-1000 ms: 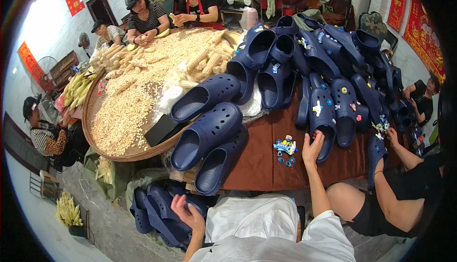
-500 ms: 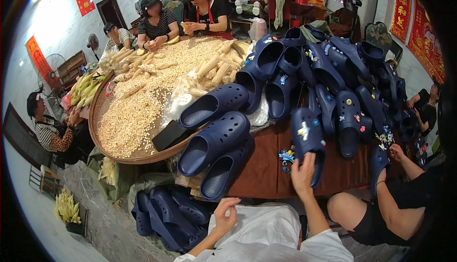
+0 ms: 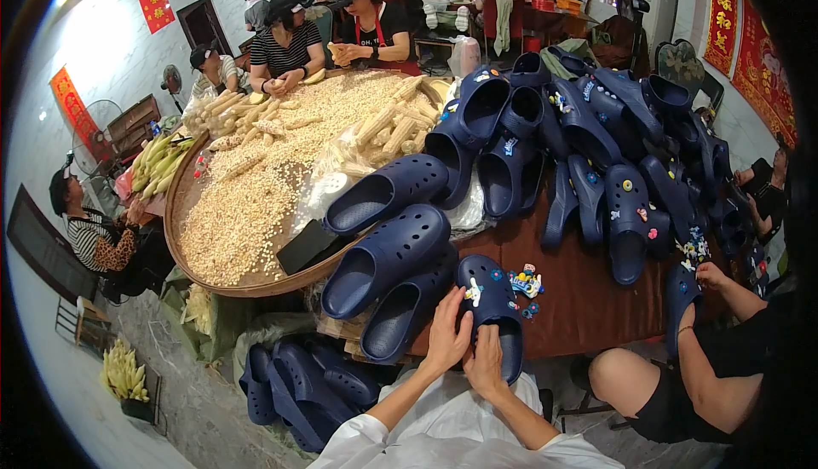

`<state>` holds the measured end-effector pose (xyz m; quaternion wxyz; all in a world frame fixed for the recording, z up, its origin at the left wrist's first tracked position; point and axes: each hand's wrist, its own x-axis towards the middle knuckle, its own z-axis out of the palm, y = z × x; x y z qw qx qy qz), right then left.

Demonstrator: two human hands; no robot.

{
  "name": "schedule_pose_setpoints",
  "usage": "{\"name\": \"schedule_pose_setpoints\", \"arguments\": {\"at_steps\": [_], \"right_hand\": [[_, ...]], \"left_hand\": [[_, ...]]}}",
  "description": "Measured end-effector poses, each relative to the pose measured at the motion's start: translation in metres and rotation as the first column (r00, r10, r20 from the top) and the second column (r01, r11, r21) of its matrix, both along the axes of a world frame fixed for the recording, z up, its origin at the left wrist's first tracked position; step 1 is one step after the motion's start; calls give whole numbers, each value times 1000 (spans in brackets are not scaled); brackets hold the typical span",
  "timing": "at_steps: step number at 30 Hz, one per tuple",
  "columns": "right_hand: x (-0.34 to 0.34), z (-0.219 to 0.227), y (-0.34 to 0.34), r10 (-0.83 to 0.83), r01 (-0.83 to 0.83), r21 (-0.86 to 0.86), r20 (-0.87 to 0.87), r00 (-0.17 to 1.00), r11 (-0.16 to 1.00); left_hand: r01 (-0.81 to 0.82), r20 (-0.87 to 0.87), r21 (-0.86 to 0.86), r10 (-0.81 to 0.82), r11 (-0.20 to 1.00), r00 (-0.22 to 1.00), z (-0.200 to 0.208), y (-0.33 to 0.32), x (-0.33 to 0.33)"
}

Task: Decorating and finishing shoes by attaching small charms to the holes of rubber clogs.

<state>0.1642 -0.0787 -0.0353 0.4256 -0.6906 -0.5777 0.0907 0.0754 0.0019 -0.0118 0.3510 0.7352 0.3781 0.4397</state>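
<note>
A navy clog [image 3: 490, 277] with a white charm and small flower-like charms on its upper stands in front of me, its opening toward me. My left hand [image 3: 447, 333] holds its left side, fingertips close to the white charm [image 3: 473, 292]. My right hand [image 3: 486, 362] reaches into the opening, and its fingertips are hidden inside the shoe. Right beside the clog, colourful shoe charms [image 3: 527, 282] lie on the brown tabletop [image 3: 579, 307]. Several undecorated navy clogs [image 3: 385, 260] are stacked just left of it.
A heap of navy clogs [image 3: 588, 120] covers the table's far side. At left stands a wide round tray [image 3: 170, 213] of corn kernels, with a black box [image 3: 307, 245] by its rim. More clogs [image 3: 307, 392] lie low at left. A co-worker's hands [image 3: 703, 281] hold a clog at right.
The decorated clog has come left and nearer to me in my right hand, which now reaches into its opening. My left hand has risen from my lap to the clog's side.
</note>
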Motion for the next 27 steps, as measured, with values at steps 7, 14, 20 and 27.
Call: {"name": "schedule_pose_setpoints", "arguments": {"at_steps": [7,14,20,27], "right_hand": [[18,48,-7,20,-31,-41,-257,966,999],[82,41,22,-154,153,50,24,988,987],[81,15,21,-39,32,-29,-278,960,999],[74,16,12,-82,72,-68,-143,986,995]], "left_hand": [[28,-101,-112,-39,993,994,-22,15,7],[-23,-43,-209,15,978,999,-41,20,16],[-19,104,-369,62,929,993,-36,20,25],[-4,-134,-273,-33,962,990,-12,28,9]]}}
